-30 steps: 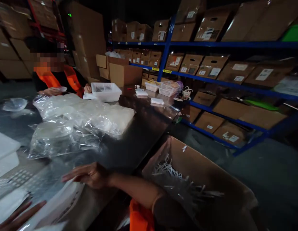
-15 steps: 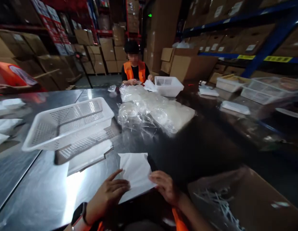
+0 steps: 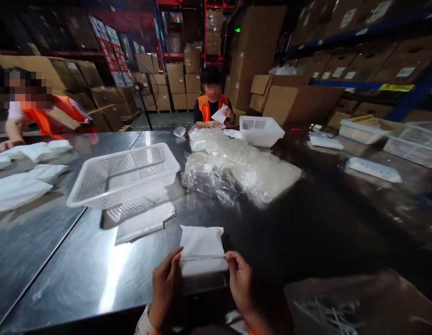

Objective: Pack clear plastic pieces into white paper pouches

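In front of me at the table edge lies a flat white pouch [image 3: 202,241], with a clear strip across its lower part. My left hand [image 3: 166,274] pinches the strip's left end between thumb and fingers. At the right end, my right hand [image 3: 240,278] grips it the same way. Beyond my left hand is a small stack of flat white pouches [image 3: 146,224], beside a white perforated basket [image 3: 132,194]. Clear plastic bags of pale, translucent round pieces [image 3: 243,163] are heaped farther out.
An open carton [image 3: 358,298] with a plastic liner and white strips stands at lower right. Filled white pouches [image 3: 23,186] lie at left. Across the table sits a person in an orange vest [image 3: 212,104]; another person [image 3: 44,111] is at far left. White bins [image 3: 414,144] stand at right.
My hands have gone from lying flat on the pouch to pinching the clear strip at both sides. The view has turned left. The person opposite now raises a white pouch.
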### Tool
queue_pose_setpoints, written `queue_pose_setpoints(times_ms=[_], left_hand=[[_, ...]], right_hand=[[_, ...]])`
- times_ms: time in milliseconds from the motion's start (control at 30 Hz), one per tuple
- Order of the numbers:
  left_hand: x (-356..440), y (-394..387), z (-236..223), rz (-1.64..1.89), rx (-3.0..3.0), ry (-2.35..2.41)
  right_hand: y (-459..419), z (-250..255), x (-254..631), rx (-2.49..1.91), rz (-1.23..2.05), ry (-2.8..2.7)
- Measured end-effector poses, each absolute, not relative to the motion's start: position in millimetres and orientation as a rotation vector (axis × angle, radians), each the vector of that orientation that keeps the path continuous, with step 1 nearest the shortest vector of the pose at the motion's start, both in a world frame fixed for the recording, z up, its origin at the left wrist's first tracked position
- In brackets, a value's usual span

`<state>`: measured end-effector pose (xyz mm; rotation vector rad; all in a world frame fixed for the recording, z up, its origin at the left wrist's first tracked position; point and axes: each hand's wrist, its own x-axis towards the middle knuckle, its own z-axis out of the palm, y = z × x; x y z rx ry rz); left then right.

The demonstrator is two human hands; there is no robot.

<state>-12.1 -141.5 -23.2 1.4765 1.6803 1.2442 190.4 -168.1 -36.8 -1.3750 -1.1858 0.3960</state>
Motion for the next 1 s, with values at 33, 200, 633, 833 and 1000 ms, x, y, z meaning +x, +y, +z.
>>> queue_pose_setpoints(times_ms=[33, 200, 633, 833, 1000], left_hand=[[-12.4, -139.7, -24.9, 1.246, 1.49, 1.67], [-11.9, -133.9, -33.6, 1.257, 1.549, 1.624], [-8.6, -129.1, -39.8, 0.891, 1.84, 1.86], [-2.4, -123.9, -18.1, 0.295, 2.006, 2.059], [-13.0, -113.0, -15.4, 0.593, 1.89, 1.943]], right_hand=[[-167.3, -39.0, 188.4, -1.4, 0.39, -1.155], [-163.6, -51.3, 183.4, -1.535, 0.317, -1.1], [-159.0, -54.2, 190.9, -1.539, 0.04, -1.382], [-152.0, -67.0, 191.9, -1.654, -0.015, -1.525], [-147.1, -72.5, 200.5, -1.825, 0.122, -1.637]])
